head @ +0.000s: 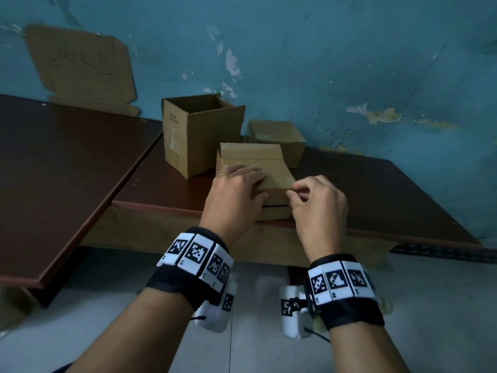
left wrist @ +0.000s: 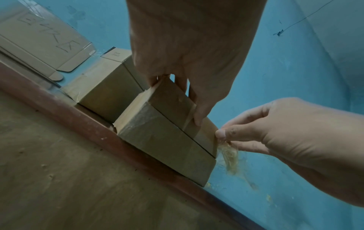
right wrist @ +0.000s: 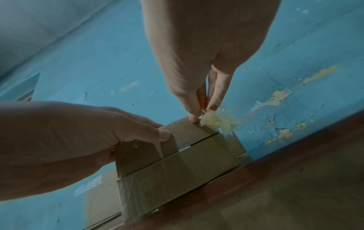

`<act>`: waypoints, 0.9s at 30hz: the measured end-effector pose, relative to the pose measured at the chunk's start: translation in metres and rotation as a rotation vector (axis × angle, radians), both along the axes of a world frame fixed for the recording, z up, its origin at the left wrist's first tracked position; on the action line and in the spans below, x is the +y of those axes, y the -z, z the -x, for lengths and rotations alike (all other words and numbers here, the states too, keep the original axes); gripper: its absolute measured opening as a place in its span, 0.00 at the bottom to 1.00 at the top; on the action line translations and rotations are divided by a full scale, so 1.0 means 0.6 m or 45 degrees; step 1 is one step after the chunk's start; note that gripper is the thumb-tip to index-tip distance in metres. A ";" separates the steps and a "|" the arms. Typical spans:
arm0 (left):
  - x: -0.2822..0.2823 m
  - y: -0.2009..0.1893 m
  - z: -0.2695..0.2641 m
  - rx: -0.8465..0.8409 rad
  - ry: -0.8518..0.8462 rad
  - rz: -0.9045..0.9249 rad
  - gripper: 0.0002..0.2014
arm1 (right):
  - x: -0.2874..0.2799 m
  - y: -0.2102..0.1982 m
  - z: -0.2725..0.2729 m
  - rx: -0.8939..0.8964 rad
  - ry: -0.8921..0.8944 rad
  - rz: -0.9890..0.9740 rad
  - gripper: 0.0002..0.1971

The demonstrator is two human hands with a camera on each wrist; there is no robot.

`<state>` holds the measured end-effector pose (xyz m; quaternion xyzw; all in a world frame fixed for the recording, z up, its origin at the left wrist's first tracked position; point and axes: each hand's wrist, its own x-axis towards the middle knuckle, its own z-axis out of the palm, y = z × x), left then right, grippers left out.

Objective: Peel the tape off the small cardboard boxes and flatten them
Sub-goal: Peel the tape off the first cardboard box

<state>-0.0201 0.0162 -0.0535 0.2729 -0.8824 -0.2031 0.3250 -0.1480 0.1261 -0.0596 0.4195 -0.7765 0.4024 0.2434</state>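
Observation:
A small brown cardboard box [head: 271, 181] [left wrist: 167, 137] [right wrist: 177, 165] stands at the front edge of the dark table [head: 376, 189], strips of clear tape across its seams. My left hand [head: 236, 192] [left wrist: 189, 96] [right wrist: 110, 133] lies over its top left, fingers on top and thumb down the near face, holding it still. My right hand [head: 298, 192] [left wrist: 224, 137] [right wrist: 201, 115] pinches a crumpled, lifted end of the clear tape [left wrist: 229, 157] [right wrist: 216, 121] at the box's top right corner.
Behind it stand a taller open box [head: 199, 133] and a low box [head: 279, 138] against the blue wall. A flattened cardboard sheet [head: 80, 68] leans on the wall at the left, above a second tabletop [head: 53, 170]. Pale floor lies below the table edge.

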 end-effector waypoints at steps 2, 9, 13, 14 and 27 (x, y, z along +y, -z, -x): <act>0.001 -0.001 -0.001 0.011 -0.013 0.000 0.24 | -0.001 -0.001 -0.004 0.077 0.013 -0.022 0.07; 0.002 0.001 0.000 0.016 -0.022 0.023 0.22 | -0.008 0.002 -0.026 0.186 0.105 -0.078 0.13; -0.003 0.006 0.004 -0.018 -0.038 0.007 0.24 | -0.013 0.006 -0.021 0.075 0.089 -0.038 0.12; -0.003 0.006 0.004 -0.022 -0.039 0.003 0.24 | -0.014 0.007 -0.020 0.058 0.093 -0.032 0.11; -0.009 -0.002 -0.003 -0.053 -0.082 -0.007 0.21 | -0.009 -0.012 -0.010 -0.409 -0.019 0.070 0.06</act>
